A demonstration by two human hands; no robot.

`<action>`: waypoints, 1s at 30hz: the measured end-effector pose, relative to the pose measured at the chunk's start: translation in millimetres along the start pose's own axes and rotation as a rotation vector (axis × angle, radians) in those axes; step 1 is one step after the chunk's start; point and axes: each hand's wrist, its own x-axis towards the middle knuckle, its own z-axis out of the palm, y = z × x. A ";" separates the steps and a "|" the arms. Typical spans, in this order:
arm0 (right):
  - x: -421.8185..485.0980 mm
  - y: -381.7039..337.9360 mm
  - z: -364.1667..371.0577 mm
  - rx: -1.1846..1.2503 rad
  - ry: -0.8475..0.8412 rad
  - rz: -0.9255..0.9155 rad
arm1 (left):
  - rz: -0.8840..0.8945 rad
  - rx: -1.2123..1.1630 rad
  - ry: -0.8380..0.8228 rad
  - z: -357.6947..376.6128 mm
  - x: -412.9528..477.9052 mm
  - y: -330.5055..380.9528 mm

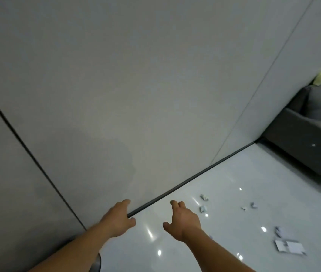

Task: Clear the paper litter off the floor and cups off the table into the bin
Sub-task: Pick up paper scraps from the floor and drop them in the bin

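Note:
Scraps of white paper litter lie on the glossy white floor to my right: a crumpled piece (204, 197), another (202, 209), two small bits (253, 205), and a larger flat sheet (290, 246) near the right edge. My left hand (119, 220) and my right hand (183, 220) are both stretched forward above the floor, fingers apart, holding nothing. The nearest crumpled piece is just right of my right hand. No cups, table or bin can be clearly made out.
A grey panelled wall (136, 95) fills most of the view, meeting the floor at a dark skirting line (195, 177). A dark grey sofa (308, 138) stands at the right. A round metallic object (97, 264) shows partly under my left forearm.

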 end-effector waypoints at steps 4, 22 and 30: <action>-31.8 92.9 -20.1 0.012 0.019 0.085 | 0.083 0.089 -0.028 39.5 9.6 89.5; 2.3 299.1 -18.1 0.147 -0.061 0.397 | 0.177 0.234 -0.237 135.0 123.2 225.5; 93.7 350.4 9.6 0.163 -0.152 0.489 | 0.214 0.266 -0.362 171.4 249.6 258.0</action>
